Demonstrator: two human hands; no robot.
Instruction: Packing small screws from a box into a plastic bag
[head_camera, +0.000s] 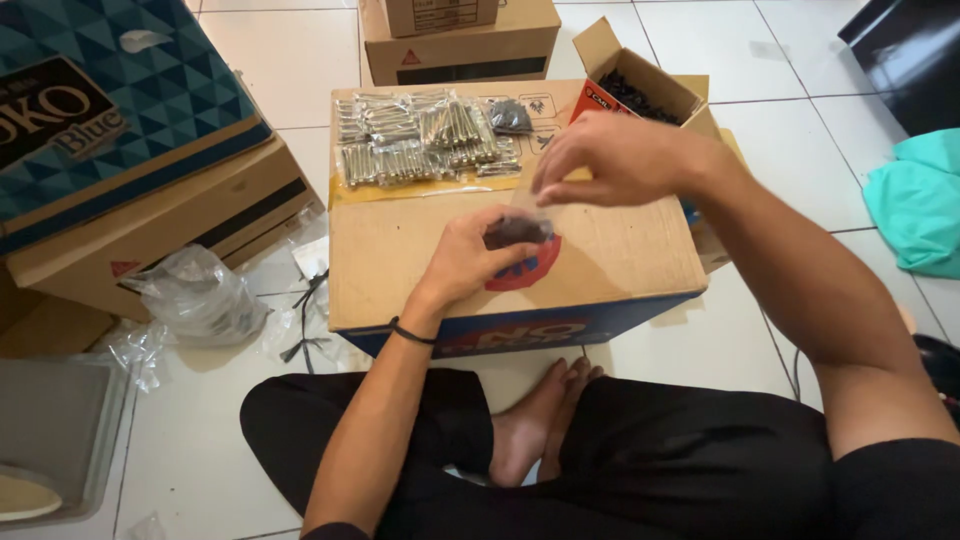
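Above cardboard box (420, 270): left hand (470, 255) grips small clear bag (518, 232), dark small parts inside, slightly blurred. Right hand (610, 160) hovers just above, fingers pinched together near bag top; contact unclear. Packed silver bolt bags (420, 135) behind.

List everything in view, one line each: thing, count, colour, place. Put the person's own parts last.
Brown cardboard box used as a work surface: one, brown with blue front, centre floor.
Clear packets of silver bolts: many, silver, far end of that box.
Small clear bag of dark screws: one, black, beside the bolt packets.
Open small carton of black screws: one, brown, far right of the box.
Blue patterned box: one, blue, top left on brown cartons.
Crumpled clear plastic bags: several, clear, left floor.
Teal cloth: one, teal, right edge.
Small dark-filled bag: one, dark, in the left hand's grip.
Left hand: holds that bag.
Right hand: above the bag, fingers pinched.
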